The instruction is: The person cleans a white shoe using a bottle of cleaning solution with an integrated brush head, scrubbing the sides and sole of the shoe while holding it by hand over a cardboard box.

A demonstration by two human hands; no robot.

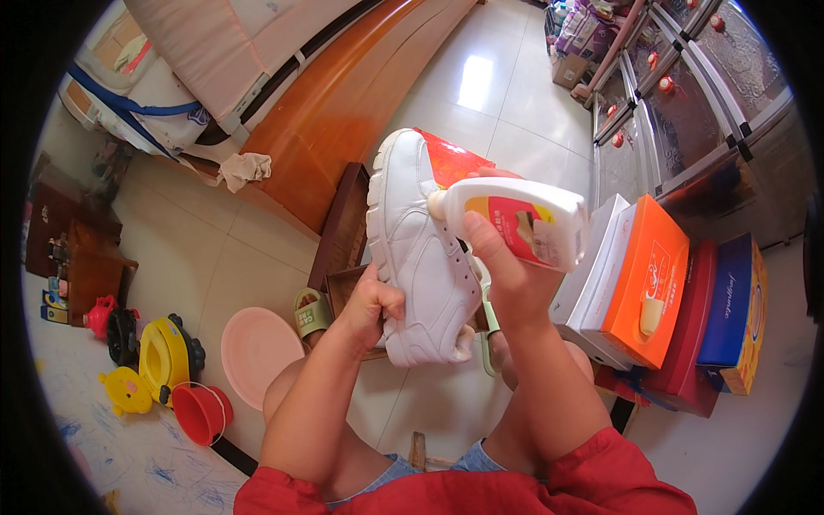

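Observation:
A white sneaker point(415, 257) without laces is held in front of me, its toe pointing away and its chunky sole facing left. My left hand point(373, 306) grips it by the sole near the heel. My right hand point(512, 264) is wrapped around a white plastic bottle point(547, 187) with a red and yellow label. The bottle lies tilted sideways, and its cream-coloured applicator tip point(436, 205) touches the sneaker's upper near the front of the lacing. An open brown cardboard box point(341, 283) stands on the floor below, partly hidden by the shoe.
Upright boxes, an orange box point(647, 283) and a blue box point(730, 309) among them, stand at right. A pink basin point(257, 347), red bucket point(201, 412) and yellow child's potty point(164, 354) sit at left. A wooden bed frame point(322, 122) and glass-fronted cabinets point(682, 109) border the tiled floor.

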